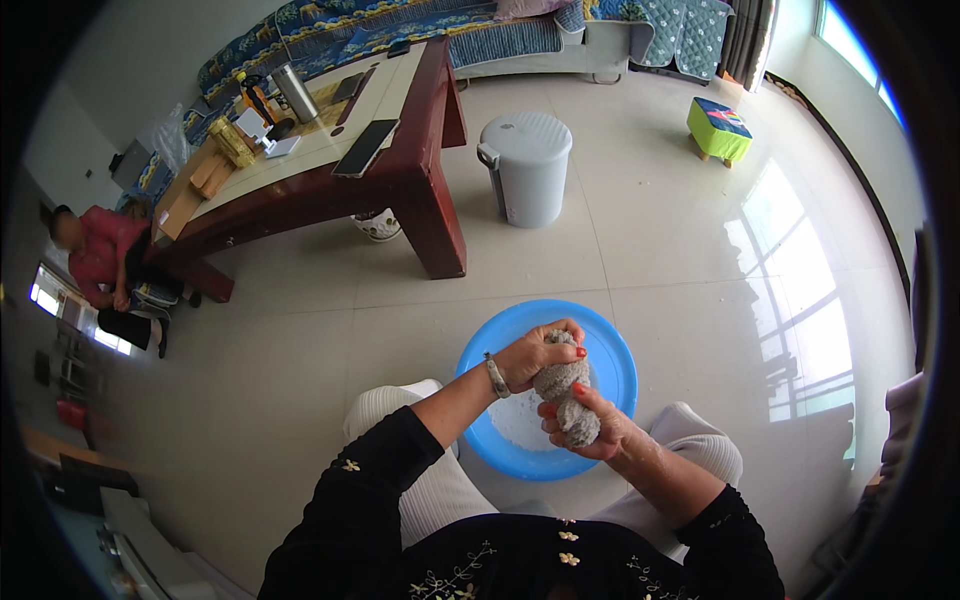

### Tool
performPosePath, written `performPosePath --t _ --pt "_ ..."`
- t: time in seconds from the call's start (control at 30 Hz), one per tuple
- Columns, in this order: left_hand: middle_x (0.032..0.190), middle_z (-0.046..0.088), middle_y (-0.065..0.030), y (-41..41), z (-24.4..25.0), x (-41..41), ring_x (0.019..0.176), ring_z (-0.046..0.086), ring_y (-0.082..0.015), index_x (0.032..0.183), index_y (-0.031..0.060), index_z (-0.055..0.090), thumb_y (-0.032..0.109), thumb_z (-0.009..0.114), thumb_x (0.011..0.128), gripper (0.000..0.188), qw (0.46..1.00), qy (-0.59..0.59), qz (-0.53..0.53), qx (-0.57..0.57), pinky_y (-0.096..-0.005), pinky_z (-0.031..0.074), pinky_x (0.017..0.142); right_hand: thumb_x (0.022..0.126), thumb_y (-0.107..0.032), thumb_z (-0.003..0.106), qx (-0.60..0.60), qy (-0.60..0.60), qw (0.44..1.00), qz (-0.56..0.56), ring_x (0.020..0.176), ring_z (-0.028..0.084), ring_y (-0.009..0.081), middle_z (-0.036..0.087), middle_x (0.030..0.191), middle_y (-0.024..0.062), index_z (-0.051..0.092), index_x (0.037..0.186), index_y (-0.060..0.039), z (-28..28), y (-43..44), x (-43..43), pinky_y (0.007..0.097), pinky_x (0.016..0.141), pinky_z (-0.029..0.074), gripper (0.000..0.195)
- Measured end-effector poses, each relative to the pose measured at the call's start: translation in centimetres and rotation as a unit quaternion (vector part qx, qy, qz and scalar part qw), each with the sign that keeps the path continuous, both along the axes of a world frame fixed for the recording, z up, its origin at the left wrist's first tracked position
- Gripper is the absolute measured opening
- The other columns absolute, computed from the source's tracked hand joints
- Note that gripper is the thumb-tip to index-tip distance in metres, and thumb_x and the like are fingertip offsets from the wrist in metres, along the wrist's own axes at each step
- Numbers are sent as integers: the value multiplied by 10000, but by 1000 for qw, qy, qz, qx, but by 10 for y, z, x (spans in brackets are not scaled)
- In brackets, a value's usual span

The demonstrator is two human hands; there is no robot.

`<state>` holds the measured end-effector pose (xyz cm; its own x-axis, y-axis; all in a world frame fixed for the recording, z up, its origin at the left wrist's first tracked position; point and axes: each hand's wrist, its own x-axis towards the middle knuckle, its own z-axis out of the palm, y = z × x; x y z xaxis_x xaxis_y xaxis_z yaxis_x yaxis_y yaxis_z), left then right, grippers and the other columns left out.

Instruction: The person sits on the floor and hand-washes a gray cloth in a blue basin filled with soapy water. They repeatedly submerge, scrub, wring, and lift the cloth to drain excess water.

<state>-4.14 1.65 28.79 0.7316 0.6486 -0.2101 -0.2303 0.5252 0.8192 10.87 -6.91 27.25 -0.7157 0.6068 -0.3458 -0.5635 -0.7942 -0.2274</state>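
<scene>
A wet-looking grey cloth (559,381), bunched into a twisted roll, is held in both hands above a round blue plastic basin (621,360). My left hand (531,354), with a bangle at its wrist, grips the upper end. Around the lower end close the fingers of my right hand (596,431), whose forearm has suds on it. Whitish, foamy water (521,424) shows in the basin below. The basin rests on the tiled floor between my knees.
Ahead stands a lidded grey bin (531,176). A wooden table (427,180) at the upper left bears a phone, a steel flask and bottles. A person (105,247) sits beyond its left end. A small green stool (718,135) is at the upper right.
</scene>
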Motion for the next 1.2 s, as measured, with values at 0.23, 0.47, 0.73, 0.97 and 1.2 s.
performPosePath --t 0.23,0.47,0.73,0.97,1.2 --pt "741 546 -22 -6 -32 7 706 519 -110 778 64 488 126 580 692 140 953 247 -14 173 -267 443 634 769 -309 577 55 -212 974 62 706 516 132 515 810 25 445 1029 -95 -28 -2 -11 261 574 429 362" --pt "692 568 -90 -8 -63 23 656 550 -211 757 73 516 157 612 621 187 859 414 17 299 -318 447 610 752 -256 578 63 -316 946 16 560 502 116 517 704 23 483 857 -89 -72 3 -26 236 443 366 219" --pt "782 597 -156 -8 -103 36 747 570 -338 783 95 550 164 611 619 188 788 494 22 367 -386 464 671 751 -182 585 129 -435 891 -3 316 374 103 443 473 20 463 577 -96 -98 8 -37 249 291 204 229" --pt "873 565 -168 -5 -121 46 821 552 -342 837 107 549 164 603 663 191 758 530 7 380 -408 453 724 811 -194 528 338 -560 756 -35 347 383 100 464 513 19 472 656 -98 -181 17 -38 256 313 231 191" --pt "896 553 -166 -4 -132 51 833 548 -345 844 105 546 164 590 703 159 735 560 -10 381 -418 452 727 823 -233 507 434 -703 551 119 568 465 91 526 682 -12 489 787 -114 -209 21 -41 269 487 350 126"
